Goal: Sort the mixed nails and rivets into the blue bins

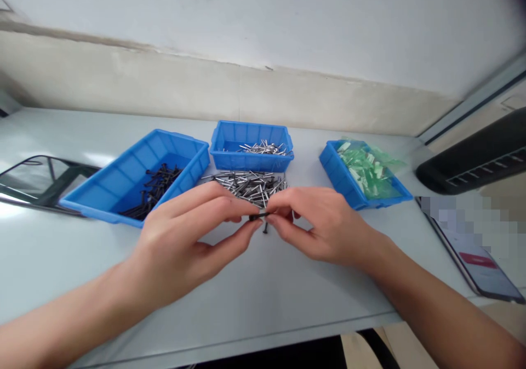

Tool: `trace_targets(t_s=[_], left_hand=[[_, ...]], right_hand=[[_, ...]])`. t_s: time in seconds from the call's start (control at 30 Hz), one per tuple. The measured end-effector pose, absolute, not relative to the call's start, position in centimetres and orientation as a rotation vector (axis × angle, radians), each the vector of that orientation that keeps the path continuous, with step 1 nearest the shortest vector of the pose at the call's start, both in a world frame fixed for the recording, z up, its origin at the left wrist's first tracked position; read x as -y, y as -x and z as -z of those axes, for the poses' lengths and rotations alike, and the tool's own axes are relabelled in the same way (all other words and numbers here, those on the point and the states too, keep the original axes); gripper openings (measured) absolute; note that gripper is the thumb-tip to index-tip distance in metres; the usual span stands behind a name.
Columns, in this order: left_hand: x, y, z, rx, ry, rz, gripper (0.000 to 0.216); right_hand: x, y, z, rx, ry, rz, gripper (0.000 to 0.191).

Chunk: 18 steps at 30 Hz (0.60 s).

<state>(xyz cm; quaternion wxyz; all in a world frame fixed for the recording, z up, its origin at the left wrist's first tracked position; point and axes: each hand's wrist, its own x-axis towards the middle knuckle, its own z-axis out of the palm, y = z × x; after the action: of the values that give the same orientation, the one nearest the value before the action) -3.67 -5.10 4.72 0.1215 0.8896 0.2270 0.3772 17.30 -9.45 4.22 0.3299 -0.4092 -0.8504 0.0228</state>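
My left hand (193, 232) is closed in a pinch, thumb and index finger gripping a short, thin black piece (258, 216). From the other side my right hand (318, 223) pinches the same piece near its right end, so the fingertips of both hands almost meet. Whether it is a screw or a rivet cannot be made out. Just under the fingertips a small dark-headed pin (265, 228) shows; whether it is held or lies on the table is unclear. Behind the hands lies a pile of silver and dark metal pins (249, 186), partly hidden by my fingers.
A blue bin (110, 180) with black, screw-like pieces (160, 182) stands left. Another blue bin (250, 160) at the back holds silver pins. Green plastic bags (365, 169) fill a blue bin (343, 177) on the right. A phone (472, 259) and a dark cylinder (472, 149) are far right.
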Motion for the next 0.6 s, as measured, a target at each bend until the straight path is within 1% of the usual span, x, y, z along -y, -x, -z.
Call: trace_targets(t_s=[0.17,0.33,0.6], left_hand=[[4.71,3.45,-4.51,-0.691,-2.586,-1.013,0.005],[4.66,3.36,-4.31,-0.633,-2.601,-0.878,0.008],[4.63,3.39,-4.28,-0.605,-2.593,-0.78,0.012]], right_hand=[[9.58,-17.51,-4.49,2.145,1.062,0.013,0.004],[9.65,-17.08,-4.37,2.173,0.991,-0.018,0.005],[9.71,-16.81,-4.13,2.201,0.933,0.01,0.007]])
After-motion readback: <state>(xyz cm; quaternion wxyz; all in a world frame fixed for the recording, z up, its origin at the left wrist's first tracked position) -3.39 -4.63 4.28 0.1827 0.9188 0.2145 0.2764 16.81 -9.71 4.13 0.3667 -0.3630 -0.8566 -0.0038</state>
